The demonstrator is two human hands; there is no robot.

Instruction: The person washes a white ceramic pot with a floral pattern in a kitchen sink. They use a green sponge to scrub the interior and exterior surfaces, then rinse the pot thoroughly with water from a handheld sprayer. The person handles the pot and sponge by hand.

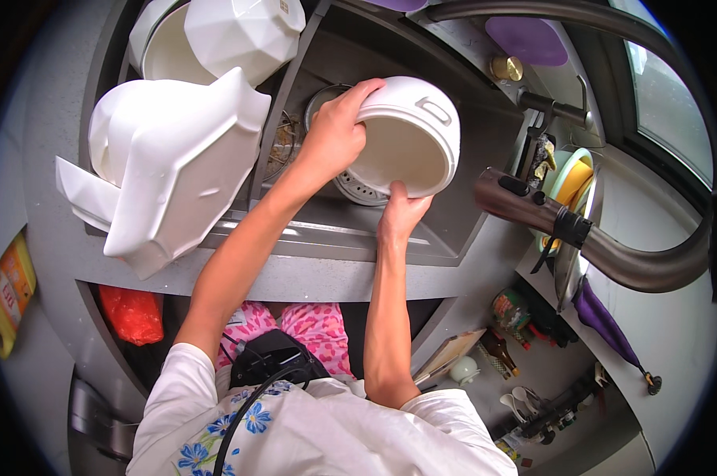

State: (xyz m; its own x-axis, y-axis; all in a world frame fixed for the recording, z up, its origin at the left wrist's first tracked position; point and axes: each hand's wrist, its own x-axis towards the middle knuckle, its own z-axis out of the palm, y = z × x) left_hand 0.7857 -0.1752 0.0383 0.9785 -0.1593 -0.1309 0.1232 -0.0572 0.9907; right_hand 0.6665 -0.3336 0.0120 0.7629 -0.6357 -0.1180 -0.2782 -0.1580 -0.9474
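Observation:
Both hands hold a white pot [415,149] with a small side handle, tilted over the dark sink basin [477,149] so that its pale inside faces me. My left hand [337,128] grips the pot's left rim and upper wall. At the lower rim, my right hand [403,211] has its thumb over the edge. Partly hidden beneath the pot is a round perforated piece [361,191], with a dark-rimmed round item [321,98] behind my left hand. A drain strainer [282,147] with brownish scraps lies left of my left wrist.
White faceted bowls [245,41] and a large angular white dish [186,172] are piled over the sink's left side. A pull-out faucet head [513,196] hangs at the right, near hanging pans [572,238]. The counter's front edge [335,276] runs before me.

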